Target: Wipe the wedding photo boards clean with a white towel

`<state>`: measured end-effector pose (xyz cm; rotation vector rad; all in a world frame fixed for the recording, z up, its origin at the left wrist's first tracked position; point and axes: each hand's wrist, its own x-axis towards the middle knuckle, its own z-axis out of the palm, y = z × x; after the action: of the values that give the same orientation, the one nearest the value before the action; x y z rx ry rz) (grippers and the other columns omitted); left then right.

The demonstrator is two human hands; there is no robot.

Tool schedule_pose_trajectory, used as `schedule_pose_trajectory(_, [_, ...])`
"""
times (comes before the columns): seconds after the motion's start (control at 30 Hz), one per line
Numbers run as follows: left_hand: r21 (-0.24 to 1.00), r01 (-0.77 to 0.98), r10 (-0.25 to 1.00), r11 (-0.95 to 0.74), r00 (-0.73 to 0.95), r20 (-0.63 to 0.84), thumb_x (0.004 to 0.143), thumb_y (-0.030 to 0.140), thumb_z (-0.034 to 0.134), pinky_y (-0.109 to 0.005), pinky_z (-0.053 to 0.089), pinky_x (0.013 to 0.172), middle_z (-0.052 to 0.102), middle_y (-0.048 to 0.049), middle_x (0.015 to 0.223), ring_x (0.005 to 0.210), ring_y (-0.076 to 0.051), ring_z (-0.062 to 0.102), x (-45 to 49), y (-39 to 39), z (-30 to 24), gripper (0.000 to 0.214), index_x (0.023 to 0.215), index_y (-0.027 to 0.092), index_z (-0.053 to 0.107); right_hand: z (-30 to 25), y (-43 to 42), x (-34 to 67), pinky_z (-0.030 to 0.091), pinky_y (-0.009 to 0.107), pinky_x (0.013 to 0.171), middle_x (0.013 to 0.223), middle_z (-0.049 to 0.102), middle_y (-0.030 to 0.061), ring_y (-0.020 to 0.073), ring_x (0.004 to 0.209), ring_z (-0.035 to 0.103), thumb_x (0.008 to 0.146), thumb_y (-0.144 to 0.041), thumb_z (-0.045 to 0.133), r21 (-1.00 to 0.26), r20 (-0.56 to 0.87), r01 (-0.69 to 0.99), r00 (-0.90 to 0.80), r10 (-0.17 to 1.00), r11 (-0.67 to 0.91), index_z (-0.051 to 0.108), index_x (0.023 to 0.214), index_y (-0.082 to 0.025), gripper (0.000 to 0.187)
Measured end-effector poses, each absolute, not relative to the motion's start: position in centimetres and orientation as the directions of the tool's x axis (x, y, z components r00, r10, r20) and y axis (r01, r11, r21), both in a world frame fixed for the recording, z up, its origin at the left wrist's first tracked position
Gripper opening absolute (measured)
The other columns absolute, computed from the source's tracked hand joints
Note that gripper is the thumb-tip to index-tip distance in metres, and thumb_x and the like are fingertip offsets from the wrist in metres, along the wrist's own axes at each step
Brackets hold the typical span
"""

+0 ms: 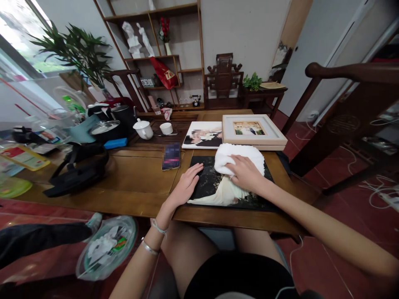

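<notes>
A dark photo print (212,182) lies flat near the front edge of the wooden table (134,182). My left hand (186,187) rests open and flat on the print's left edge, fingers stretched out. My right hand (245,172) presses down on a folded white cloth (238,158) that lies on the upper part of the print, with its fingers curled on the cloth. Behind the print are a second unframed photo (202,135) and a white framed photo (253,131).
A phone (171,157) lies left of the print. Teapot (143,128), cup (166,128), kettles and a black bag (77,170) crowd the table's left. A wooden chair (349,108) stands at right. A lined bin (107,247) sits on the floor at left.
</notes>
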<state>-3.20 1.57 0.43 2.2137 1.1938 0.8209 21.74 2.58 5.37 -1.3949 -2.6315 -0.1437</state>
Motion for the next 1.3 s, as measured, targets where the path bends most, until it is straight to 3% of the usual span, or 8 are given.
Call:
schedule_pose_trajectory(0.2, [0.687,0.565,0.879,-0.457,0.406,0.251,0.097,0.035,0.03,-0.044,0.018,0.117,0.04,-0.0041,0.147,0.139,-0.019,0.029,-3.2,1.5,0.4,0.042,0.137,0.026,0.042,6.2,-0.1,19.0,0.038,0.052,0.092,0.141,0.041,0.019,0.0377,0.118,0.045,0.078,-0.017,0.057,0.115,0.104,0.724,-0.69,0.717,0.68,0.063,0.114,-0.016,0.037])
schedule_pose_trajectory(0.4, [0.696,0.558,0.881,-0.452,0.403,0.249,0.097,0.036,0.031,-0.045,0.019,0.116,0.04,-0.0038,0.147,0.139,-0.02,0.03,-3.1,1.5,0.5,0.042,0.135,0.026,0.045,6.1,-7.5,18.9,0.036,0.054,0.093,0.141,0.043,0.0169,0.0389,0.121,0.042,0.075,-0.024,0.062,-0.043,0.063,0.563,-0.823,0.564,0.826,0.071,0.097,-0.02,0.024])
schedule_pose_trajectory(0.6, [0.692,0.558,0.879,-0.458,0.403,0.257,0.097,0.034,0.03,-0.044,0.019,0.116,0.041,-0.0046,0.146,0.138,-0.019,0.031,-3.1,1.5,0.5,0.042,0.135,0.025,0.044,6.3,-1.7,20.1,0.028,0.056,0.102,0.14,0.047,0.0111,0.035,0.126,0.037,0.071,-0.012,0.057,-0.117,0.1,0.698,-0.7,0.707,0.707,0.068,0.105,-0.019,0.037])
schedule_pose_trajectory(0.73, [0.699,0.545,0.876,-0.462,0.404,0.264,0.097,0.034,0.03,-0.045,0.019,0.116,0.042,-0.0041,0.146,0.138,-0.02,0.031,-3.1,1.5,0.4,0.041,0.135,0.026,0.045,6.5,1.5,19.2,0.029,0.059,0.102,0.142,0.043,0.0157,0.0386,0.131,0.031,0.074,-0.01,0.055,-0.059,0.098,0.799,-0.592,0.8,0.599,0.06,0.12,-0.016,0.047])
schedule_pose_trajectory(0.9, [0.718,0.52,0.876,-0.462,0.394,0.277,0.096,0.036,0.032,-0.044,0.021,0.116,0.042,-0.0047,0.145,0.138,-0.02,0.032,-3.2,1.6,0.3,0.041,0.134,0.026,0.046,5.4,-3.7,14.8,0.036,0.064,0.093,0.138,0.045,0.0229,0.0443,0.124,0.042,0.086,-0.018,0.049,0.095,0.095,0.766,-0.643,0.76,0.636,0.066,0.111,-0.014,0.031])
schedule_pose_trajectory(1.03, [0.713,0.518,0.869,-0.472,0.407,0.28,0.097,0.036,0.031,-0.043,0.021,0.116,0.042,-0.0037,0.146,0.139,-0.019,0.03,-3.3,1.5,0.6,0.041,0.134,0.027,0.046,4.3,-8.8,11.8,0.038,0.067,0.089,0.129,0.051,0.0299,0.0468,0.117,0.047,0.09,-0.023,0.043,0.182,0.188,0.716,-0.699,0.69,0.674,0.066,0.109,-0.004,0.035])
schedule_pose_trajectory(1.17, [0.7,0.532,0.869,-0.477,0.405,0.285,0.097,0.035,0.031,-0.043,0.021,0.116,0.043,-0.0045,0.145,0.138,-0.019,0.031,-3.2,1.5,0.7,0.041,0.133,0.025,0.047,5.2,-9.2,12.9,0.039,0.063,0.089,0.131,0.051,0.0257,0.0435,0.118,0.047,0.086,-0.021,0.05,0.109,0.148,0.664,-0.747,0.648,0.74,0.068,0.104,-0.012,0.027])
schedule_pose_trajectory(1.3, [0.7,0.53,0.868,-0.479,0.407,0.286,0.097,0.034,0.031,-0.044,0.022,0.116,0.043,-0.006,0.145,0.137,-0.019,0.033,-3.1,1.7,0.4,0.041,0.133,0.023,0.047,6.8,-5.7,16.8,0.04,0.057,0.093,0.136,0.048,0.0201,0.0391,0.123,0.044,0.08,-0.018,0.055,0.028,0.044,0.739,-0.674,0.738,0.673,0.066,0.108,-0.018,0.029])
